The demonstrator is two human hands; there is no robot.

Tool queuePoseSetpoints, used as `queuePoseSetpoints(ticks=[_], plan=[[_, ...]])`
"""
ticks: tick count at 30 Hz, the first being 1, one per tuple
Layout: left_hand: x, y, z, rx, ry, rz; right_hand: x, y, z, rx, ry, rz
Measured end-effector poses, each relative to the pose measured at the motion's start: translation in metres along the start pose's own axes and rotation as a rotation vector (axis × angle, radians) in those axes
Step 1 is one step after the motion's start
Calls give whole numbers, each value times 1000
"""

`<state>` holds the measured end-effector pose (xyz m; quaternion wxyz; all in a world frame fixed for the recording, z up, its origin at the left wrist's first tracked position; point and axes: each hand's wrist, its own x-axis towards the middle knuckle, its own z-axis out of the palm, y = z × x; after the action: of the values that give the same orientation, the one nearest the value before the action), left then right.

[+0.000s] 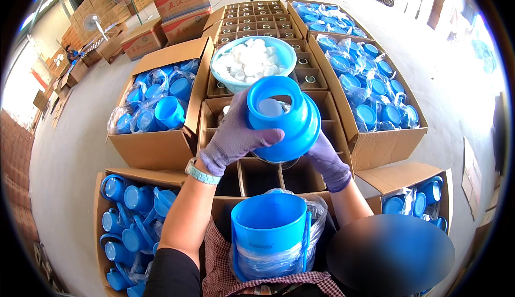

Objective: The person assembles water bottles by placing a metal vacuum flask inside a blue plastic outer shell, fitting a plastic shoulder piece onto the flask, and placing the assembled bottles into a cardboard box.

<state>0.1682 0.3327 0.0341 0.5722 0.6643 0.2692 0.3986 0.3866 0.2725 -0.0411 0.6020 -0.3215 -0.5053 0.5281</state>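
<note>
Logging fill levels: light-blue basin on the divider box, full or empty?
Full: the basin is heaped with small white caps up to its rim.

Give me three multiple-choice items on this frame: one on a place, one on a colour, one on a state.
1. Where does the basin of white caps sit?
A. on the floor
B. on the divided carton beyond the hands
C. in the person's lap

2. What colour is the lid held in both hands?
A. blue
B. white
C. red

3. How do the hands hold the lid?
A. left hand alone
B. both hands off it
C. left hand on its near side, right hand beneath it

Answers:
1 B: the basin rests on the divided carton, above the hands in the picture.
2 A: the lid is bright blue, like the open jug in the lap.
3 C: gloved fingers of both hands wrap the lid.
</note>
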Motion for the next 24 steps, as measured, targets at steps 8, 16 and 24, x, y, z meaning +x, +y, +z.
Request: queuePoseSetpoints(ticks=[8,16,24], plan=[[-12,-6,4,123,15,153,-16,-7,-12,104,-65,-174],[-21,-26,1,90,28,220,-18,-12,-8,29,-47,-171],[-17,-36,7,335,65,300,-18,-16,-8,111,23,-109]])
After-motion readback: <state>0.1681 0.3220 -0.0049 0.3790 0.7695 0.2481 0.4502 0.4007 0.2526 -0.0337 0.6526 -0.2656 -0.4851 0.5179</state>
